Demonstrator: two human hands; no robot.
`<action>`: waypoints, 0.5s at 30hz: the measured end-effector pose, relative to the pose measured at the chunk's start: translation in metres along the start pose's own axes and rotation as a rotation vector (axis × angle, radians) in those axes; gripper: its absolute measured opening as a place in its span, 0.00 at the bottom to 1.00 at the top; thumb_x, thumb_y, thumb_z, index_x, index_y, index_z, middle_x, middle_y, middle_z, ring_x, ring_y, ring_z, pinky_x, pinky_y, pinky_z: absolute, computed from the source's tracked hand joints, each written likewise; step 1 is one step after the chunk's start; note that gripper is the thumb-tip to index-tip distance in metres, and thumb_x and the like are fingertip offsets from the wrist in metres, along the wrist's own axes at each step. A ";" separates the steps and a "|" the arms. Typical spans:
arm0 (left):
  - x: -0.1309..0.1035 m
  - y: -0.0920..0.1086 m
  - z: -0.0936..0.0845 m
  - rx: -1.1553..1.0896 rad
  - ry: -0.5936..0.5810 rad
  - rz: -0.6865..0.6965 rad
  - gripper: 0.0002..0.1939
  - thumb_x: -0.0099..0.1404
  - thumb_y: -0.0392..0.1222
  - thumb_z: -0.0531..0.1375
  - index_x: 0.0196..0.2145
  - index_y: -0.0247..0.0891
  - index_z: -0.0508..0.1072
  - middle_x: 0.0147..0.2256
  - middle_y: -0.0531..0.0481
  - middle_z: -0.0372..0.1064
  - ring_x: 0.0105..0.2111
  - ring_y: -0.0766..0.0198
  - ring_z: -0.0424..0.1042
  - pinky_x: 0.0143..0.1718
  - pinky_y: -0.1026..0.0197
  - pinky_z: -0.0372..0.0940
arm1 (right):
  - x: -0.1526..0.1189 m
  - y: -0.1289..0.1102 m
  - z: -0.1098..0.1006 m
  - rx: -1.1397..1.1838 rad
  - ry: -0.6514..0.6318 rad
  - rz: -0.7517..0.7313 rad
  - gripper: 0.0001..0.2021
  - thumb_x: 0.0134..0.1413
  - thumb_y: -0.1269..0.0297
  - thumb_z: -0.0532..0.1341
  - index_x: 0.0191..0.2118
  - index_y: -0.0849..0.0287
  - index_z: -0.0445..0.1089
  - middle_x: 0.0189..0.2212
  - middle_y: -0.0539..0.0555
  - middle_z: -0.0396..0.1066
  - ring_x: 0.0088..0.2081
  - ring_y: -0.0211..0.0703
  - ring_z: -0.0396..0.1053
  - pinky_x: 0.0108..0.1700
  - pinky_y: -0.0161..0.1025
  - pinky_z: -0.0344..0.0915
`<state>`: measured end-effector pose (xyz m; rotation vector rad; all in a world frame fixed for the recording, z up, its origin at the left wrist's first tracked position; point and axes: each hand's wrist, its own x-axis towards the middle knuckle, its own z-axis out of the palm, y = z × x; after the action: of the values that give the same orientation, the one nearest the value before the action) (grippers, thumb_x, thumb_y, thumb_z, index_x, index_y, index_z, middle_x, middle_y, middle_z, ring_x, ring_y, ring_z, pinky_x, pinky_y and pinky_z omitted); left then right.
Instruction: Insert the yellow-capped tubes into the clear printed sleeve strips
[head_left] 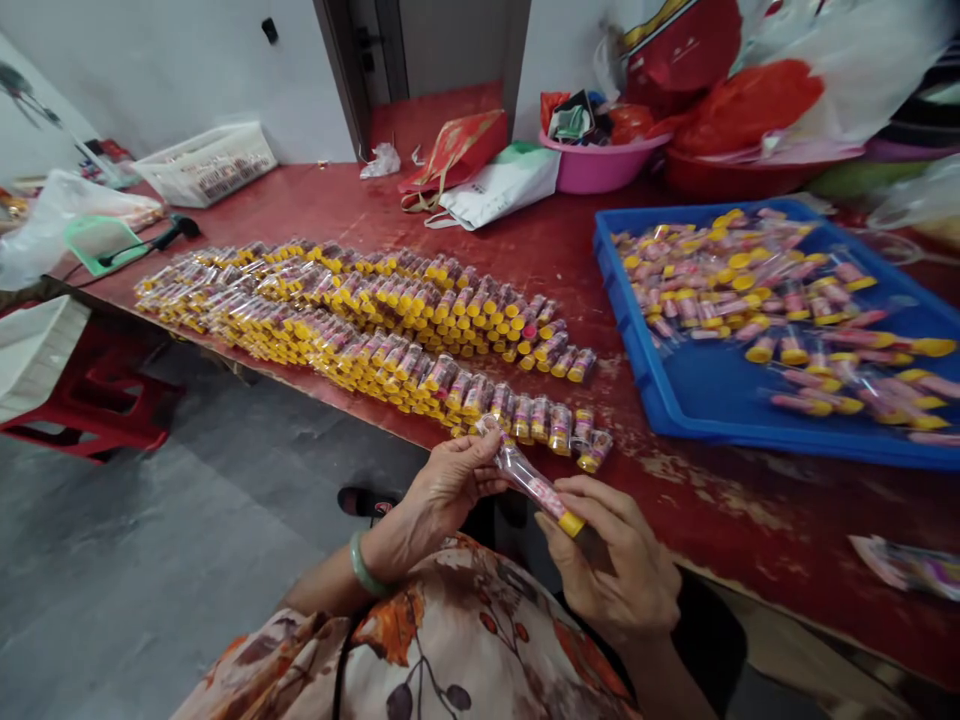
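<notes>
Between my two hands is a small pink tube with a yellow cap (546, 494), inside a clear plastic sleeve. My left hand (450, 478), with a pale green bangle at the wrist, pinches the sleeve's loose far end. At the capped end, my right hand (615, 555) grips the tube between thumb and fingers. Just beyond them, long stacked rows of wrapped tubes (405, 300) lie on the red table (675, 490), yellow ends toward me. To the right, a blue tray (637, 370) holds many loose tubes (720, 270) in longer, unfolded sleeves.
A pink basin (600, 165), a white bag (502, 190) and a red bag (465, 150) stand at the back. A white basket (206, 165) and a green basket (101, 240) are at left. Plastic packaging (907, 568) lies at right; a red stool (97, 390) stands below left.
</notes>
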<state>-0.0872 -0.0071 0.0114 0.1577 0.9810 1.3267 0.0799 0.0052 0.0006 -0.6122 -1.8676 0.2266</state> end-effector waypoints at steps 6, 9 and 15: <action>-0.004 -0.003 0.003 0.047 -0.036 0.066 0.19 0.45 0.44 0.73 0.30 0.30 0.74 0.26 0.49 0.73 0.24 0.67 0.73 0.31 0.64 0.70 | -0.013 0.007 0.012 -0.201 -0.013 -0.143 0.23 0.45 0.76 0.68 0.49 0.56 0.68 0.43 0.55 0.73 0.42 0.44 0.74 0.42 0.38 0.72; -0.004 -0.005 0.004 0.088 -0.062 0.042 0.19 0.43 0.42 0.74 0.30 0.29 0.75 0.26 0.49 0.73 0.24 0.67 0.73 0.32 0.64 0.69 | -0.011 0.014 0.015 -0.015 -0.044 -0.063 0.24 0.48 0.75 0.67 0.52 0.55 0.67 0.44 0.56 0.71 0.45 0.46 0.72 0.44 0.41 0.73; -0.005 -0.001 0.004 0.162 -0.145 0.012 0.17 0.46 0.41 0.73 0.34 0.31 0.79 0.30 0.47 0.75 0.28 0.67 0.73 0.37 0.63 0.67 | 0.001 0.023 0.003 0.385 -0.210 0.275 0.18 0.56 0.73 0.59 0.52 0.56 0.67 0.49 0.60 0.67 0.43 0.44 0.72 0.38 0.39 0.74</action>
<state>-0.0832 -0.0102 0.0157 0.3787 0.9644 1.2288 0.0835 0.0259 -0.0098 -0.5902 -1.8647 0.8377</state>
